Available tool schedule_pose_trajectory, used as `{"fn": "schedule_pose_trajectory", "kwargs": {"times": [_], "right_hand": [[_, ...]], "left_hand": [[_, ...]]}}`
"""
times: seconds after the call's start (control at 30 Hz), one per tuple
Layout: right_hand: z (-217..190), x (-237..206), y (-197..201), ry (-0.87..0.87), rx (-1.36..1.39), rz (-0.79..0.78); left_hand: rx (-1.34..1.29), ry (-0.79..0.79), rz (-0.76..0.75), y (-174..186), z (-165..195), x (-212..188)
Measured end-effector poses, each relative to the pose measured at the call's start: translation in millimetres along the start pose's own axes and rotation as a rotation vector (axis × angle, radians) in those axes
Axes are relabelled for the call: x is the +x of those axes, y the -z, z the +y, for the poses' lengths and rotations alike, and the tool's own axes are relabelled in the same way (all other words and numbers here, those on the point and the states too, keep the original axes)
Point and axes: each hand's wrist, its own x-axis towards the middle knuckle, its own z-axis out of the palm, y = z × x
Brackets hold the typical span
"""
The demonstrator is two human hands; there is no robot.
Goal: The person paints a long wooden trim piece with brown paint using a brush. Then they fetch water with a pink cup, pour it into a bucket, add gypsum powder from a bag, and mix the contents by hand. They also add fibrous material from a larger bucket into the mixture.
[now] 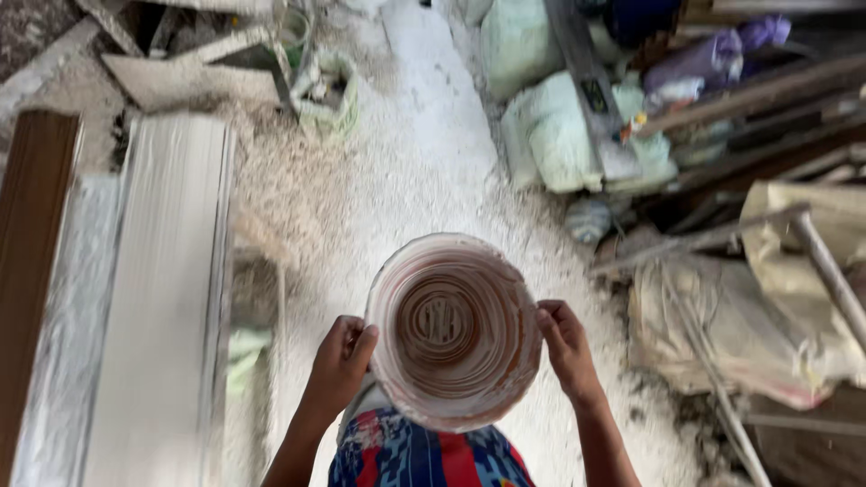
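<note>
**Empty bucket held over a dusty floor**

Across most of the frame, a floor (424,153) thick with pale dust and grit, blurred as if the camera were moving. Along the left edge, long boards (167,298) laid side by side, one brown, the others whitish. In the upper right, a heap of pale green sacks (559,135) with dark timbers and a purple bundle behind. At the right edge, a tan sack (803,298) crossed by thin poles. Near the top centre, a small green-and-white container (327,95), blurred.

Low in the centre, a round bucket (456,329), mouth tipped toward the camera, inner wall smeared with rings of white and reddish residue. Nothing loose visible inside; by the look of it, emptied, only the dried coating left on wall and bottom. No pile or vessel under it that can be told apart from the dust on the floor.

On the bucket's left rim, the left hand (343,361), fingers (361,347) curled closed around the edge. On the right rim, the right hand (566,347), likewise clasped tight on the edge, thumb side toward the opening. Both arms rising from the bottom of the frame, with a patch of blue and red patterned cloth (424,451) between them, just below the bucket.
</note>
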Motion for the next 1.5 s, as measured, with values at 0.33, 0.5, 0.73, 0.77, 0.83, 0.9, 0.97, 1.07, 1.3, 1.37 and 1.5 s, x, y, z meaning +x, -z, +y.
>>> {"fn": "schedule_pose_trajectory", "kwargs": {"times": [0.33, 0.5, 0.73, 0.77, 0.83, 0.9, 0.97, 1.07, 1.3, 1.37, 1.5], "right_hand": [[-24.5, 387.4, -49.2, -0.066, -0.034, 0.127], [-68.0, 549.3, -38.6, -0.013, -0.020, 0.165], [-69.3, 802.7, -33.7, -0.059, 0.138, 0.166], [-68.1, 843.7, -31.7, -0.049, 0.128, 0.157], [-68.3, 938.9, -28.2, -0.034, 0.105, 0.144], [-76.5, 1016.5, -13.4, -0.079, 0.051, 0.121], [-95.5, 1100.4, -1.5, -0.032, 0.051, 0.075], [-118.5, 1215.8, 5.3, -0.054, 0.044, -0.009], [-120.9, 1492.5, -11.9, -0.038, 0.027, -0.064], [-126.4, 1569.9, -15.8, -0.036, 0.019, -0.005], [-167.3, 1711.8, -31.3, -0.020, 0.094, -0.008]], "left_hand": [[-0.026, 0.101, 0.014, 3.6, 97.4, 365.6], [0.050, 0.039, -0.033, 10.5, 195.7, 530.2], [0.170, -0.020, -0.010, -13.4, 253.1, 786.5], [0.225, -0.026, 0.039, -21.7, 255.5, 826.7], [0.245, -0.080, 0.082, -32.5, 266.6, 918.8], [0.184, -0.026, 0.121, -57.9, 272.5, 964.3], [0.087, -0.013, 0.167, -73.1, 302.8, 1033.7], [0.148, 0.013, 0.159, -75.1, 346.6, 1103.4], [0.136, 0.029, 0.280, -85.6, 410.2, 1341.9], [0.167, 0.022, 0.245, -82.7, 436.8, 1424.6], [0.199, -0.014, 0.262, -72.0, 525.0, 1559.4]]}}
